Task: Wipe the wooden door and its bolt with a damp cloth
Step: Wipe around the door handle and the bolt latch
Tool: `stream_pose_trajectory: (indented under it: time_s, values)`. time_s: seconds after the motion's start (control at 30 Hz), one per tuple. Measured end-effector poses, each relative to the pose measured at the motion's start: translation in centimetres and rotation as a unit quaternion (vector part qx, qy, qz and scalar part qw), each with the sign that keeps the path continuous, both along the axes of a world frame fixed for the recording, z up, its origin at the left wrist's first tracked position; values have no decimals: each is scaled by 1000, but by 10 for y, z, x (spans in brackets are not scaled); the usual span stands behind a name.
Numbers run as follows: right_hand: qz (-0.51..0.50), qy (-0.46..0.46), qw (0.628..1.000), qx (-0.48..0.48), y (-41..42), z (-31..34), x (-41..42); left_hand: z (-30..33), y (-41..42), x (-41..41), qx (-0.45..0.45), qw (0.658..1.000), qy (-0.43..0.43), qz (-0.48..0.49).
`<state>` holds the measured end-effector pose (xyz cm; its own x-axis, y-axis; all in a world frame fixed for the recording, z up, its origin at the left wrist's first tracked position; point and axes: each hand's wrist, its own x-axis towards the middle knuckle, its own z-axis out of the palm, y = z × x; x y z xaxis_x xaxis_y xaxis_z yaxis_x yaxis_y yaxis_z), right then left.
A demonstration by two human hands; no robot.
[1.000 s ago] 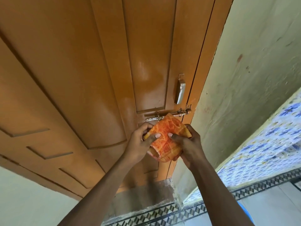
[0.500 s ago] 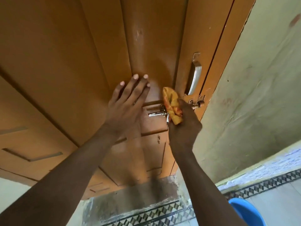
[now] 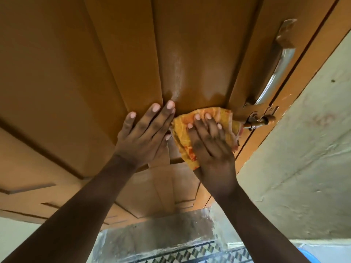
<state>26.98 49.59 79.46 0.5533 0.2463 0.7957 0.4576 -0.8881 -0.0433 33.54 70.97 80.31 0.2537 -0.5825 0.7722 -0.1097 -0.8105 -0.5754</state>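
Pressing an orange-and-yellow patterned cloth [image 3: 207, 137] flat against a wooden door [image 3: 95, 73], the person's right hand [image 3: 210, 149] lies spread over the fabric with its fingers straight — palm down, holding the cloth to the wood rather than gripping it. The cloth sits on the door's cross rail, just below a glossy upright panel streaked with a pale wet sheen, and its right edge reaches the metal bolt [image 3: 260, 121], whose knobbed end pokes out beside it near the door's edge. The left hand [image 3: 146, 133] rests beside the cloth, fingers extended and flat on the wood, grasping nothing; its fingertips touch the lower edge of the panel. Above the bolt, a curved metal pull handle [image 3: 279, 63] is fixed to the door stile. To the right stands a pale plastered wall [image 3: 303, 149] — and below, a strip of black-and-white patterned floor tile [image 3: 199, 253].
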Motion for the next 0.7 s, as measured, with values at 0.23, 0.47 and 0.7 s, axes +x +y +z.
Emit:
stream_pose_trajectory:
  time_s: [0.23,0.47,0.7]
  values:
    - [23,-22,998,-46,-37,-6,2,-3,-2,0,-27,999,-8,-15]
    - [40,-68,992,-98,-18,-15,16,0,0,-1,-19,1000,-8,-17]
    - [-19,-76,997,11,2,-9,21,1,-2,-1,-21,1000,-9,-21]
